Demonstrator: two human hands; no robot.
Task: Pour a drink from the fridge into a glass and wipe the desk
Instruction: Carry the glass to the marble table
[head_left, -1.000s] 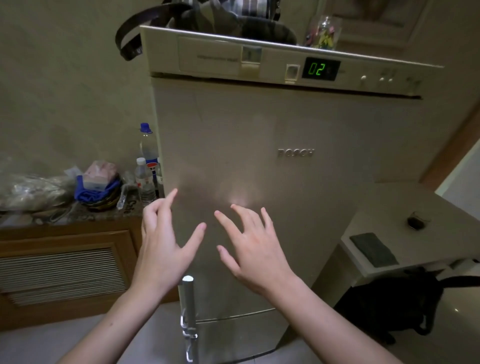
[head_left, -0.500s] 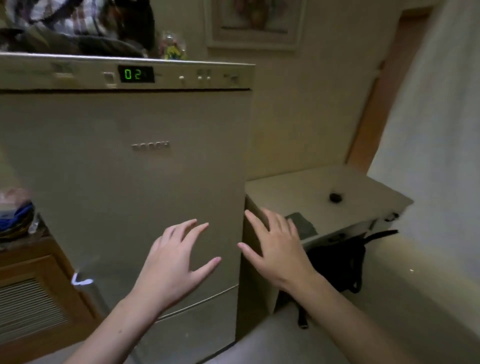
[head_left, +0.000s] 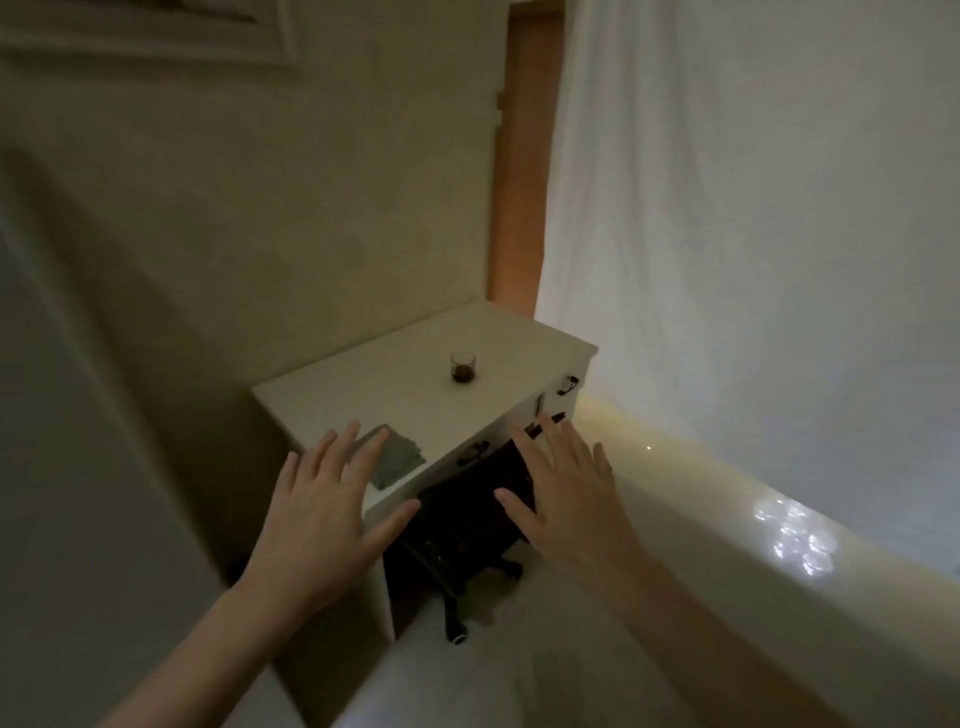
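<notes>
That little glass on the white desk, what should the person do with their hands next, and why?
Probably reach the left hand down to the grey cloth just beyond its fingertips. The glass already holds dark liquid, both hands are open and empty, the right hand hangs past the desk edge, so wiping seems to be what remains.

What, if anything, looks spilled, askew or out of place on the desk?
Nothing stands out. The glass stands upright on the desk, no spill visible, and the grey cloth lies flat near the front edge.

No legible text anywhere.
</notes>
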